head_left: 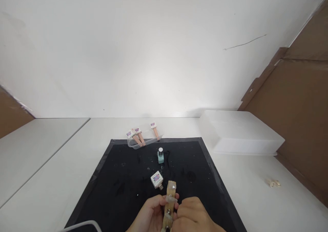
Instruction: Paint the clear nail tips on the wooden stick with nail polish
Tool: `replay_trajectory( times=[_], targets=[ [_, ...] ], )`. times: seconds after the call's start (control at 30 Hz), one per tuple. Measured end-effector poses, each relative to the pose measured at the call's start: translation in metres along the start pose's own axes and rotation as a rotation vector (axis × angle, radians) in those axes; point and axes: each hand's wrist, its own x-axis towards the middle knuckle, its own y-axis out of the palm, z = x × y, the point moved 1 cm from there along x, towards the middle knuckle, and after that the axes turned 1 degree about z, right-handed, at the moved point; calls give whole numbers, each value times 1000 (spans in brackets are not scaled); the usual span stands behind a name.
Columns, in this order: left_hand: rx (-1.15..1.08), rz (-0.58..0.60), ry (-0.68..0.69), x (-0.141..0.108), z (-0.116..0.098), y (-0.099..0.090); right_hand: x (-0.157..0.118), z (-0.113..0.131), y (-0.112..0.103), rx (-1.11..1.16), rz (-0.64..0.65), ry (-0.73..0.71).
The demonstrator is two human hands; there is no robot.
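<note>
My left hand [151,212] is wrapped round a narrow wooden block [167,215] at the bottom centre, thumb on its side. Clear, glue-like or plastic bits sit on the block's top and middle, with small dark metal parts lower down. My right hand [191,214] is closed against the block's right side; what its fingers hold, if anything, is hidden. Just beyond the block lies a white square cap or bottle [156,179] with a purple flower print and a short neck. Farther back a small teal bottle [160,157] with a silver cap stands on the black mat [128,177].
A clear tray [148,141] with several pink-handled, white-topped pieces [155,130] sits at the mat's back edge. A white box [246,133] stands at the right, small beige bits [273,183] in front of it. A pale curved cable or bar [84,223] shows at lower left.
</note>
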Motion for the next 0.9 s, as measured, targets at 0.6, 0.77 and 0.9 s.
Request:
replay_trajectory(
  times=[0.6,0.77,0.9],
  targets=[
    [45,-60,9,-5,0,7,0,-2,4,33,75,-26],
    [60,-48,19,-2,-1,5,3,-2,4,47,50,-36],
    [25,-23,7,-2,-1,4,1,-2,5,37,41,-21]
  ],
)
